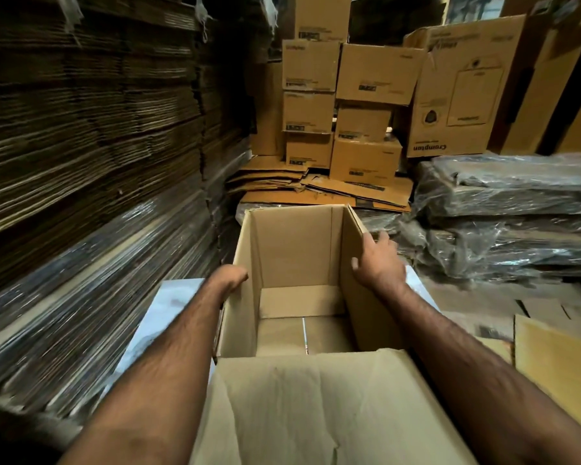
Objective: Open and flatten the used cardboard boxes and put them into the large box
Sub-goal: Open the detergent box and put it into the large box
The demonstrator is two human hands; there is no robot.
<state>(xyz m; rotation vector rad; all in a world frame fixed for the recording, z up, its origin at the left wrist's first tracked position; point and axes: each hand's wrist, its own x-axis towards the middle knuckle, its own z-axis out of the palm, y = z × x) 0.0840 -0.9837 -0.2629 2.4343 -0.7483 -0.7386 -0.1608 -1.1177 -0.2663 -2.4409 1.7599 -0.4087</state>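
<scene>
1. While tall stacks of flattened cardboard (91,129) filled the left side, some wrapped in clear film, they looked stored there as finished stock; no writing could be read on them
2. Just right of those stacks, the left hand (233,275) sat against the outside of the left wall of the open box (296,250); its fingers were hidden behind that wall, so I cannot tell whether they were spread or curled. It seemed placed to steady or press that side
3. At the centre the open box stood upright between the two forearms, its top flaps open and its taped bottom flaps shut, with a large creased flap (316,407) lying toward the camera. By my judgement it was either the big receiving box or one about to be collapsed
4. Behind it, flattened boxes (316,189) lay in a loose heap on the floor, below a pile of small sealed cartons (363,156) whose dark labels were too blurred to read
5. On the right wall's top edge the right hand (378,260) gripped, thumb inside and fingers wrapped outside, apparently to pull or square the wall
6. Farther right a tall carton (460,85) stood upside down, so its printed "Crompton" read inverted; film-wrapped bundles (510,209) lay below it
</scene>
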